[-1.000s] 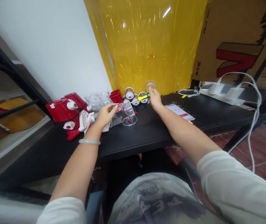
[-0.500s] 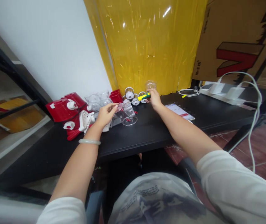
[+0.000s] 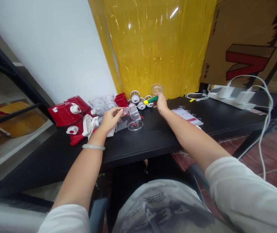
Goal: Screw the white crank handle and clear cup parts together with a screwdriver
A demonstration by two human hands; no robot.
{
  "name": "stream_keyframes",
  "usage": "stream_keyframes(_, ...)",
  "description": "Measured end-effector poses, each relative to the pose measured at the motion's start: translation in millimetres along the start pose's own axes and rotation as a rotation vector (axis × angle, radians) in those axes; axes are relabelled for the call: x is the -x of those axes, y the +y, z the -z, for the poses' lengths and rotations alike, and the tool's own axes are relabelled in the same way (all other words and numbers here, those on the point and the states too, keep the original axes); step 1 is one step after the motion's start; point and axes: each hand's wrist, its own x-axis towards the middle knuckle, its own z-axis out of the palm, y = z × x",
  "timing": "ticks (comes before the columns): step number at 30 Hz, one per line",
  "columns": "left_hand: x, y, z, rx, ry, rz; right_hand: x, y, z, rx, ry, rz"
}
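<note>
In the head view my right hand [image 3: 162, 103] is closed round the green and yellow handle of a screwdriver [image 3: 151, 100]. Its thin shaft points left toward a clear plastic part [image 3: 125, 111]. My left hand [image 3: 111, 119] pinches that clear part at its near side. Whether the tip touches a screw is too small to tell. Another clear plastic piece with a round rim [image 3: 135, 126] lies at the right of the held part, with small red bits showing through. Several white-and-metal cylinders [image 3: 135, 97] stand just behind the screwdriver.
Red housings with white knobs [image 3: 64, 114] and clear cups [image 3: 98, 108] crowd the table's left. A clear round piece [image 3: 157, 88] stands behind my right hand. A phone [image 3: 188, 116] lies to the right, before a power strip [image 3: 235, 100] with white cables. Yellow sheeting [image 3: 162, 48] rises behind.
The screwdriver handle has turned about its own axis: more green and less yellow faces me. Both hands stay in nearly the same place.
</note>
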Motion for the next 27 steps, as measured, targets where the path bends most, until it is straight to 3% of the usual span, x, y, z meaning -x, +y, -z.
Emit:
stream_keyframes(11,1,2,0.2,-0.002,0.001,0.005,4,-12,-1,-0.03,-0.012,-0.016)
stream_keyframes(19,0,1,0.2,-0.006,-0.001,0.003,0,-2,1,0.029,-0.015,0.068)
stream_keyframes(27,0,0,0.0,-0.017,0.004,0.001,2,-7,-1,-0.071,-0.009,-0.027)
